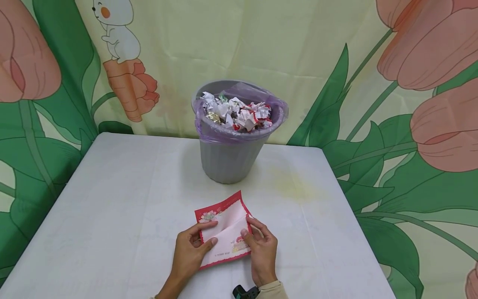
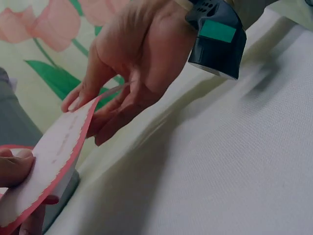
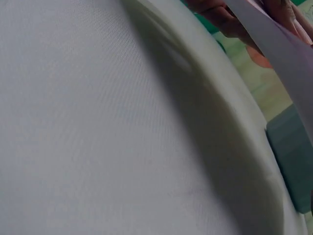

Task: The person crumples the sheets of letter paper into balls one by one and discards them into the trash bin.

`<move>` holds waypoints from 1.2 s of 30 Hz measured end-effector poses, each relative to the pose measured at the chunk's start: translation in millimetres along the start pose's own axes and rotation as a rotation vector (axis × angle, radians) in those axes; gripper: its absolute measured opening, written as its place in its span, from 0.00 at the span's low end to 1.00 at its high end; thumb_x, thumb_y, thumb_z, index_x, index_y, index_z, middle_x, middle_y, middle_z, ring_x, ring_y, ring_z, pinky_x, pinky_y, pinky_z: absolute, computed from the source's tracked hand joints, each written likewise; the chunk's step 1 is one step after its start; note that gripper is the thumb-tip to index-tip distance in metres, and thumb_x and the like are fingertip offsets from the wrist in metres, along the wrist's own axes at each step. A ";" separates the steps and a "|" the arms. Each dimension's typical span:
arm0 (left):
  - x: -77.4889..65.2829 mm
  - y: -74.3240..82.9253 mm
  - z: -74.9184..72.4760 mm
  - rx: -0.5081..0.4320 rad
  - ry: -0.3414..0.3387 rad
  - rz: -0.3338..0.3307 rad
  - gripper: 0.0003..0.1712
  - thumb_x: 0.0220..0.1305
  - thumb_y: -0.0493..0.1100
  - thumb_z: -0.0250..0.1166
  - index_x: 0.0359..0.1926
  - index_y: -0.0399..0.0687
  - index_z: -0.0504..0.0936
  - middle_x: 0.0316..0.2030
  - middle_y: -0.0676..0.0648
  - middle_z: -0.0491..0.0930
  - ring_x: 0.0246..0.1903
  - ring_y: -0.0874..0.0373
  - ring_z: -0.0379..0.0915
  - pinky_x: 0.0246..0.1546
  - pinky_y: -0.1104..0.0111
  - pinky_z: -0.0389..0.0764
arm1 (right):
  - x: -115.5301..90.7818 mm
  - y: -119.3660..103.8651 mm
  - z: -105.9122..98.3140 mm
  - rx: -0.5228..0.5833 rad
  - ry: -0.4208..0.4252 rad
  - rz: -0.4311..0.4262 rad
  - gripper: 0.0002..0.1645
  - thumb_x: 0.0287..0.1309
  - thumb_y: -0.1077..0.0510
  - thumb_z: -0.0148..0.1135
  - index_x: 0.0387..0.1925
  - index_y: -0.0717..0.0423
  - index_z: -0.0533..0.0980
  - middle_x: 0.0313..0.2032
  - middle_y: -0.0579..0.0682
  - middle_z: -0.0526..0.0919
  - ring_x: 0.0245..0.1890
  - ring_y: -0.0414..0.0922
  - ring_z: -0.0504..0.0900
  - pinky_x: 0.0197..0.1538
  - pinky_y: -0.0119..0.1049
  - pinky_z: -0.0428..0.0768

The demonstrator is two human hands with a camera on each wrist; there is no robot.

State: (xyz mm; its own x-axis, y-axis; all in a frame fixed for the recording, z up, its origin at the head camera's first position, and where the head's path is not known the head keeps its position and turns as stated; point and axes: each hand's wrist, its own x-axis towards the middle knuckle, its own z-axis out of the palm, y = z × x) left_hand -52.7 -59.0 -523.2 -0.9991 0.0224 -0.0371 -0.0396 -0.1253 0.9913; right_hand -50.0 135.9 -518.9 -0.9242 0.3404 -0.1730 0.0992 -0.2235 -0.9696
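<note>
A sheet of decorated paper (image 1: 228, 228), pale pink with a red border and small printed flowers, is held up above the table between both hands. My left hand (image 1: 192, 249) pinches its left edge between thumb and fingers. At the right edge, my right hand (image 1: 263, 249) grips it, thumb on the printed face and fingers behind. Soft creases cross the sheet's middle. In the left wrist view the paper (image 2: 54, 161) is seen edge-on, with the right hand (image 2: 137, 63) at its far end. The right wrist view catches only the paper's plain back (image 3: 279, 58).
A grey bin (image 1: 228, 162) with a purple plastic liner (image 1: 213, 135) stands at the table's far edge, heaped with crumpled paper (image 1: 239, 112). A white cloth covers the table (image 1: 123, 216). Behind hangs a tulip-printed curtain (image 1: 298, 41). A dark wrist camera (image 1: 245, 292) sits by the right sleeve.
</note>
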 end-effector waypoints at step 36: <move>3.4 1.5 5.7 0.057 0.064 0.015 0.21 0.58 0.31 0.79 0.51 0.54 0.92 0.55 0.49 0.89 0.57 0.55 0.81 0.45 0.76 0.86 | 3.7 -2.0 6.8 -0.156 -0.080 -0.080 0.18 0.69 0.50 0.71 0.50 0.59 0.89 0.62 0.50 0.87 0.70 0.47 0.80 0.64 0.25 0.79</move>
State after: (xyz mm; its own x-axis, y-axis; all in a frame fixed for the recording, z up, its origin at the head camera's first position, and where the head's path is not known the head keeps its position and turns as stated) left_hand -56.1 -53.5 -521.1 -0.9987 -0.0428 -0.0282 -0.0252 -0.0684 0.9973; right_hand -56.2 131.3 -516.4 -0.9572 0.2762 -0.0858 0.0743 -0.0521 -0.9959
